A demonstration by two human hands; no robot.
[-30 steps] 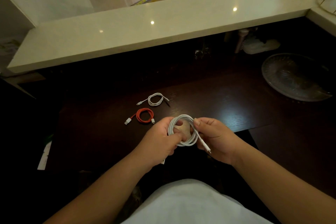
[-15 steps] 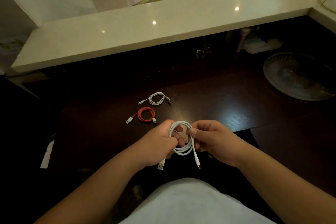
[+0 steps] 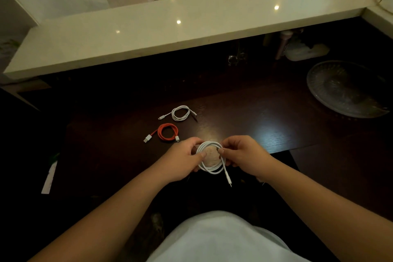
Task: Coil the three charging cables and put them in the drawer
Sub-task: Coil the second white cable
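Both hands hold a coiled white cable [image 3: 209, 169] just above the near edge of the dark wooden desk [image 3: 265, 125]. My left hand [image 3: 180, 160] pinches the coil's left side and my right hand [image 3: 244, 155] pinches its right side. One connector end dangles below the coil. An orange coiled cable [image 3: 167, 132] lies on the desk to the upper left of my hands. A smaller white coiled cable [image 3: 180, 113] lies just beyond it. No drawer is visible.
A glass dish [image 3: 346, 89] sits at the right of the desk. A raised pale stone counter [image 3: 191, 25] runs along the back, with small items in the shadow under it. A white strip [image 3: 49, 178] lies at the far left.
The coil in my hands has been turned and tidied, and its loose connector now hangs down on the right. The two cables on the desk have not moved.
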